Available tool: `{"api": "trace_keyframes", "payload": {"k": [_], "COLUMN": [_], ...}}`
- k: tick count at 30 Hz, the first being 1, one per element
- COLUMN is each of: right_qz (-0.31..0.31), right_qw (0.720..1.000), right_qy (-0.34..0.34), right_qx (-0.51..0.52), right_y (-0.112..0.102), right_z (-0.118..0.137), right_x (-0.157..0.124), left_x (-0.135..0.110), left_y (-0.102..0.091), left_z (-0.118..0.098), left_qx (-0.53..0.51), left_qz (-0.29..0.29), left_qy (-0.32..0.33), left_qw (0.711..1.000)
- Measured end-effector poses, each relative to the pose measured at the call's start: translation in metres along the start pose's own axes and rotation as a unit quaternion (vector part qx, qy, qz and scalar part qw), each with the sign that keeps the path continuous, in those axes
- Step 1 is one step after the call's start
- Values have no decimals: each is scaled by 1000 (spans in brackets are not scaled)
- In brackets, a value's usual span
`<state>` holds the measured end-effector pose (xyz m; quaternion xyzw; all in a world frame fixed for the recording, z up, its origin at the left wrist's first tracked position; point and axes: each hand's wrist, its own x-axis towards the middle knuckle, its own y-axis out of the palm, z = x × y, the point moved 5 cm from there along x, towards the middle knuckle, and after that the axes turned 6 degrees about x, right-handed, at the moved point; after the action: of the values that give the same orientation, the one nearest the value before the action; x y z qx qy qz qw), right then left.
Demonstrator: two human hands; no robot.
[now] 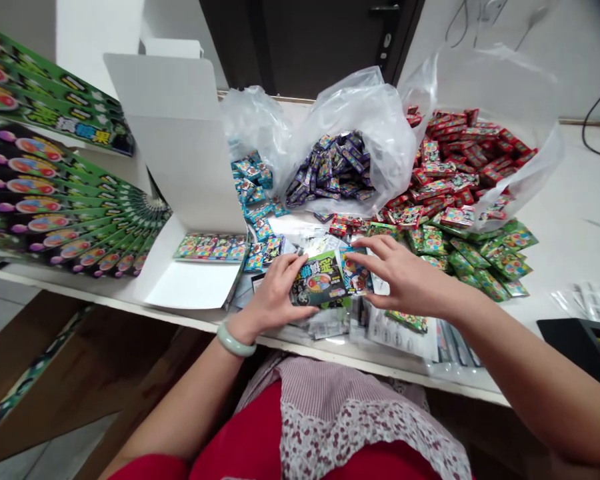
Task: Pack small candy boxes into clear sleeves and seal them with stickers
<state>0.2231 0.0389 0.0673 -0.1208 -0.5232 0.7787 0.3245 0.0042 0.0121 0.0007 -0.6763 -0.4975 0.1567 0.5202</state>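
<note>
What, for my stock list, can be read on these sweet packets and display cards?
Green display card: "糖果", the characters before it unclear.
Green packet between the left hand and right hand: large characters, too tilted to read.
Purple packets and red packets: print too small to read.

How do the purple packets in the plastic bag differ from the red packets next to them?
The purple packets are darker, while the red packets are brighter. The purple packets form a compact heap inside the clear plastic bag; the red packets spread wider and more loosely. Both are small printed packets lying jumbled in heaps.
</note>
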Motion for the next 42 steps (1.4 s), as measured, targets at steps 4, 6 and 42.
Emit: {"api": "trace_keyframes", "payload": {"k": [4, 6, 42], "right_qz": [27, 27, -71], "right_qw": [1000, 1000, 928], "right_qy": [-13, -12, 147], "right_qx": [-4, -2, 334], "right_y": [2, 0, 57], "right_z": [0, 1, 3], "right_x": [-3, -5, -13], "left_x": [-4, -7, -24], "left_y": [3, 3, 36], "left_z": [0, -1, -18], "left_qx": [-19, -29, -450], "left_qz": [6, 12, -20], "left_qy": [6, 4, -172], "left_qw": [1000, 1000, 876]}}
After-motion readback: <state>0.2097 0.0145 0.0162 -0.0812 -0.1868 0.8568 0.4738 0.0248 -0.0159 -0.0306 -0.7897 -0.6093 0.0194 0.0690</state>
